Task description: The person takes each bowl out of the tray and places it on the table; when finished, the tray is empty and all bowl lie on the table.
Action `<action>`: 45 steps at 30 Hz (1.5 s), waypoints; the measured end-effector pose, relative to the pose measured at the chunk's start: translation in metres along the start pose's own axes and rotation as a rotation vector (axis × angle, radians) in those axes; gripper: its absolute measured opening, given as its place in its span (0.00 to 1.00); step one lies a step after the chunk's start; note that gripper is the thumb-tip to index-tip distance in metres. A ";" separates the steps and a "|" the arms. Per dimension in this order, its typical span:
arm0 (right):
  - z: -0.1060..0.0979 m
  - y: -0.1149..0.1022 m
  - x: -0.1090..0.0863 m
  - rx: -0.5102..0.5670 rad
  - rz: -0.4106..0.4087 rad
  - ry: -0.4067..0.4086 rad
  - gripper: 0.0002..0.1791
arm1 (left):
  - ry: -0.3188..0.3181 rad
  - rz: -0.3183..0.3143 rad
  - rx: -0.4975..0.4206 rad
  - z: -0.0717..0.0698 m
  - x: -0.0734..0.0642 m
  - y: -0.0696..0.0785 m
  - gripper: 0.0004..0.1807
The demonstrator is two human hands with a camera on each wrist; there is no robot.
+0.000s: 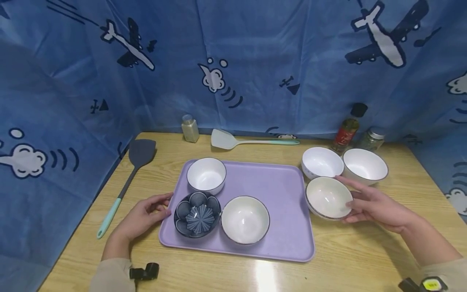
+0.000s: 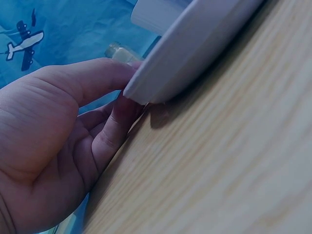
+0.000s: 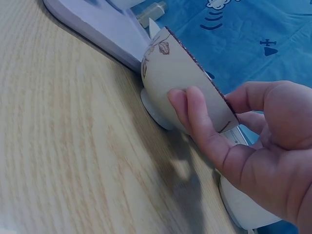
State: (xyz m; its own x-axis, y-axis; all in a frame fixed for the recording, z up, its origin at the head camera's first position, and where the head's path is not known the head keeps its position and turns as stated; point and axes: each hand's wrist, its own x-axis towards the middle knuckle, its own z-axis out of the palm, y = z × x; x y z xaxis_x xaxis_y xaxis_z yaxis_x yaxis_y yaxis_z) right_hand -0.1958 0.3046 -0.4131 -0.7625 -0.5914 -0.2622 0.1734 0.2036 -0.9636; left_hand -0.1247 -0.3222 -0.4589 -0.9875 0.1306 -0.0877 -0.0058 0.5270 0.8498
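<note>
My left hand (image 1: 144, 217) pinches the left edge of the purple tray (image 1: 270, 178), thumb over the rim and fingers curled at its underside in the left wrist view. With my right hand (image 1: 379, 205) I grip a cream bowl (image 1: 326, 196) by its rim, thumb at the edge and fingers against the outer wall. That bowl has a brown rim and brown leaf pattern, and overlaps the tray's right edge in the head view. On the tray stand a white bowl (image 1: 206, 175), a dark blue petal-shaped bowl (image 1: 198, 215) and another cream bowl (image 1: 245, 220).
Behind my right hand stand a white bowl (image 1: 322, 162) and a dark-rimmed white bowl (image 1: 366, 165). A red-labelled bottle (image 1: 345, 134) and a jar (image 1: 372, 138) are behind them. A light spatula (image 1: 224, 140), a shaker jar (image 1: 190, 129) and a dark spatula (image 1: 141, 153) lie around the tray.
</note>
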 end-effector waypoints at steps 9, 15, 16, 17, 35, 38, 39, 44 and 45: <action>0.000 0.004 0.001 -0.005 -0.034 -0.019 0.41 | -0.001 -0.011 -0.007 0.001 0.002 0.003 0.30; -0.002 -0.001 -0.001 -0.015 -0.003 -0.012 0.41 | 0.004 -0.011 0.003 0.000 0.003 0.003 0.30; -0.002 -0.001 -0.001 -0.018 -0.004 -0.016 0.41 | 0.003 -0.009 0.002 0.000 0.002 0.002 0.30; -0.003 -0.001 -0.001 -0.020 -0.007 -0.020 0.41 | 0.004 -0.009 0.001 0.000 0.002 0.002 0.30; -0.005 0.000 -0.004 -0.107 0.011 0.106 0.36 | 0.002 0.001 -0.008 0.003 0.001 -0.002 0.30; -0.007 -0.002 -0.007 -0.150 0.016 0.171 0.35 | 0.000 -0.002 -0.007 0.003 0.001 -0.002 0.30; -0.008 -0.003 -0.008 -0.155 0.015 0.186 0.35 | 0.001 -0.004 -0.006 0.003 0.001 -0.002 0.30; -0.014 -0.011 -0.013 -0.119 -0.030 0.171 0.32 | 0.006 -0.008 0.001 0.001 0.000 -0.001 0.30; -0.015 -0.013 -0.012 -0.111 -0.040 0.176 0.31 | 0.006 -0.007 0.001 0.001 0.000 -0.001 0.30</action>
State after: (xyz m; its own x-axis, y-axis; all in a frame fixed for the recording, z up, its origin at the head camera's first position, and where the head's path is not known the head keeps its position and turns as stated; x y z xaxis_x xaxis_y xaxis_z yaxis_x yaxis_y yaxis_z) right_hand -0.1977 0.3207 -0.3962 -0.8662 -0.4574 -0.2009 0.0781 0.2732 -0.9588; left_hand -0.1247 -0.3225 -0.4604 -0.9885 0.1218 -0.0902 -0.0124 0.5286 0.8488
